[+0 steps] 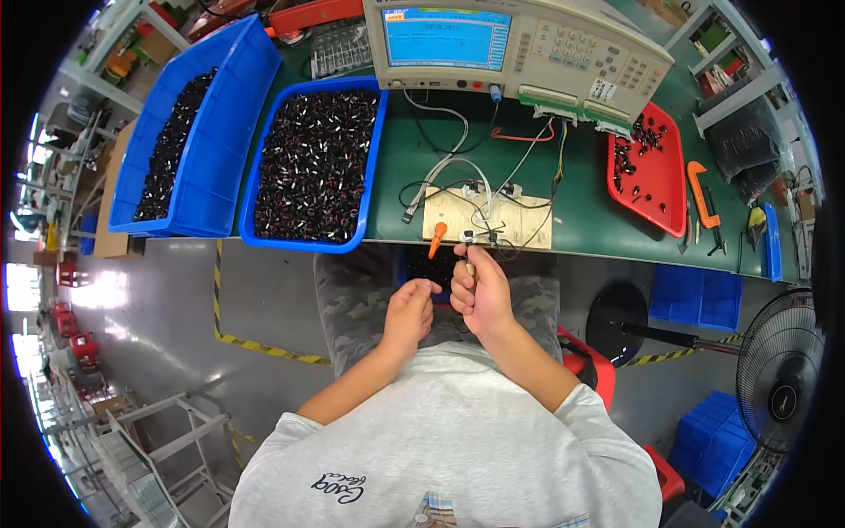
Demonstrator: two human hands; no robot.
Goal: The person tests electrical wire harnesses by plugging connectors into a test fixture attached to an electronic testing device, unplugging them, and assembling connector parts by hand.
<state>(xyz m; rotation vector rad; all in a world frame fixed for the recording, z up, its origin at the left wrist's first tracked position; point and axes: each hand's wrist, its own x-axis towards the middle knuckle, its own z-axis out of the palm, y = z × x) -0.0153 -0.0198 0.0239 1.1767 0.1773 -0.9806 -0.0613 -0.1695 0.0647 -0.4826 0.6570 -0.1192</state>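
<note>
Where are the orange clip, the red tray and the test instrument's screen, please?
Orange clip (438,231): head view, its upper body.
Red tray (656,167): head view, its bare floor.
Screen (447,40): head view, its lit blue face.

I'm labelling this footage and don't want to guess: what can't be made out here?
- Head view: whatever the left hand may hold, hidden by its curled fingers.
- Head view: whatever lies inside the right hand, mostly covered by its fingers.
- Head view: the wording on the screen, too small and blurred.
- Head view: the lower shirt print, cut off by the bottom edge.
</note>
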